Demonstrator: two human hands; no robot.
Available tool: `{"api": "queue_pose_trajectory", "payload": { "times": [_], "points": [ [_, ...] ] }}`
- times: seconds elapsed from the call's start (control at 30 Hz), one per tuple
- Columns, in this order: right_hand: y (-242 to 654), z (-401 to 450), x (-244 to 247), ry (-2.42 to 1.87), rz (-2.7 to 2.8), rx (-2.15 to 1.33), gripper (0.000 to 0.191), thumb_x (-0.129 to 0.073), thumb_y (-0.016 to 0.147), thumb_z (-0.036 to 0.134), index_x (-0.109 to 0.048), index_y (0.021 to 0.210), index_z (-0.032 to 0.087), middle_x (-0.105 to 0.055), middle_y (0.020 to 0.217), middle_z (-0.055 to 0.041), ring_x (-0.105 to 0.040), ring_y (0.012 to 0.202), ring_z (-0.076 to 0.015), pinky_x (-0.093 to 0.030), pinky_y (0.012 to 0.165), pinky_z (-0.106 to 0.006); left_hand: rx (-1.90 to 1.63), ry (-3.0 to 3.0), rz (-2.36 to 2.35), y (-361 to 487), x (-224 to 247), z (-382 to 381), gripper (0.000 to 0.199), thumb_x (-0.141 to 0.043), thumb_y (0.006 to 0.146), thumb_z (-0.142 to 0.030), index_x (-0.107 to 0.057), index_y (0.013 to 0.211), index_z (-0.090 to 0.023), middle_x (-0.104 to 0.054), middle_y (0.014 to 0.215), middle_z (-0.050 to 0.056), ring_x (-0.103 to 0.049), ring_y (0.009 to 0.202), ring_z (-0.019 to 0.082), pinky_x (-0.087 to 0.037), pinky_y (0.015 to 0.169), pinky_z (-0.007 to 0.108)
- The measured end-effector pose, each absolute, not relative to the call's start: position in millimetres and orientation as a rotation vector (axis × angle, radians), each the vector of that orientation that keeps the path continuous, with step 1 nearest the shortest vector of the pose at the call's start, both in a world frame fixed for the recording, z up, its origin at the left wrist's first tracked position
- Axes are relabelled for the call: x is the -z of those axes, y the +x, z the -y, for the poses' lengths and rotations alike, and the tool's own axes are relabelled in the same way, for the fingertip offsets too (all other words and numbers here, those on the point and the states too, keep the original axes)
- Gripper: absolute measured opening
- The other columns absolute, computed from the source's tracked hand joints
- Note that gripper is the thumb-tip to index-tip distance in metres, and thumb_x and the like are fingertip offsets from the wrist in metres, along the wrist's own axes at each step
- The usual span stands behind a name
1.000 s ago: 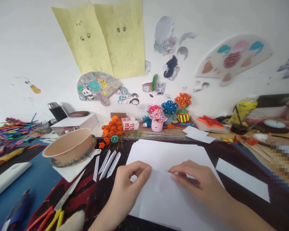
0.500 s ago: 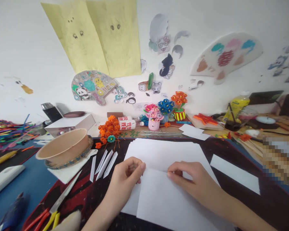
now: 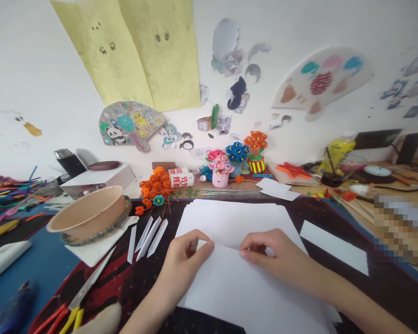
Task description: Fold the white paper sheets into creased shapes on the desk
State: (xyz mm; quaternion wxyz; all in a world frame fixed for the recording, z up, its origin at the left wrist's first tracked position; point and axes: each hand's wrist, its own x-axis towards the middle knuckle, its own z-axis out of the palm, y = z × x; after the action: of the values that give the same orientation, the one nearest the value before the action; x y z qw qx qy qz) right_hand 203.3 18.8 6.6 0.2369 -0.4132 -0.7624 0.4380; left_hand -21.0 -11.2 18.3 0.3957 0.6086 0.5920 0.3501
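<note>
A white sheet of paper is held by its far edge between my two hands, over a stack of white paper on the dark mat. At the sheet's far left corner, my left hand is closed, thumb and fingers pinching it. My right hand pinches the same edge farther right, with the thumb tip on the paper. Several narrow folded paper strips lie left of my left hand. To the right of the stack lies a white paper rectangle.
Scissors with red and yellow handles lie at front left, near a beige round bowl. Orange craft flowers and a pink flower pot stand at the back. A yellow bottle is at back right.
My left hand has moved slightly right along the sheet's far edge and now grips its corner. The sheet has shifted left over the stack. My right hand stays pinched on it.
</note>
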Motion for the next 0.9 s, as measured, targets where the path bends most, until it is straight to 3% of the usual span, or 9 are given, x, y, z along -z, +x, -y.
{"api": "queue_pose_trajectory", "payload": {
  "times": [0.3,0.57,0.73,0.9],
  "points": [
    [212,-29,0,-1.118,2.103,-1.290,0.014,-0.068,0.078,0.033,-0.069,0.076,0.020,-0.065,0.066,-0.0004,-0.053,0.060,-0.0146,-0.041,0.059,-0.026,-0.877,1.623,-1.526,-24,-11,8,0.034,-0.046,0.086,-0.047,-0.054,0.068,-0.018,-0.032,0.056,-0.005,-0.031,0.053,0.011,-0.021,0.049,0.024],
    [218,-33,0,-1.162,2.041,-1.262,0.018,-0.073,0.074,0.034,-0.067,0.067,0.018,-0.065,0.063,-0.0001,-0.053,0.058,-0.0136,-0.041,0.055,-0.025,-0.851,1.715,-1.548,-31,-14,3,0.035,-0.053,0.083,-0.048,-0.061,0.071,-0.017,-0.030,0.056,-0.006,-0.030,0.055,0.012,-0.023,0.052,0.024],
    [234,-47,3,-1.116,1.974,-1.409,0.021,-0.074,0.073,0.036,-0.068,0.069,0.016,-0.064,0.061,0.0005,-0.054,0.058,-0.0133,-0.042,0.055,-0.025,-1.010,1.606,-1.584,-44,-14,-5,0.038,-0.055,0.081,-0.053,-0.059,0.071,-0.017,-0.042,0.059,-0.003,-0.039,0.057,0.013,-0.029,0.053,0.023],
    [249,-63,11,-1.181,1.897,-1.410,0.034,-0.071,0.073,0.049,-0.067,0.070,0.016,-0.061,0.059,-0.0003,-0.051,0.049,-0.0120,-0.040,0.044,-0.024,-1.176,1.552,-1.640,-59,-16,-17,0.038,-0.059,0.077,-0.055,-0.060,0.073,-0.017,-0.049,0.060,-0.002,-0.043,0.058,0.014,-0.031,0.053,0.023]
  ]
}}
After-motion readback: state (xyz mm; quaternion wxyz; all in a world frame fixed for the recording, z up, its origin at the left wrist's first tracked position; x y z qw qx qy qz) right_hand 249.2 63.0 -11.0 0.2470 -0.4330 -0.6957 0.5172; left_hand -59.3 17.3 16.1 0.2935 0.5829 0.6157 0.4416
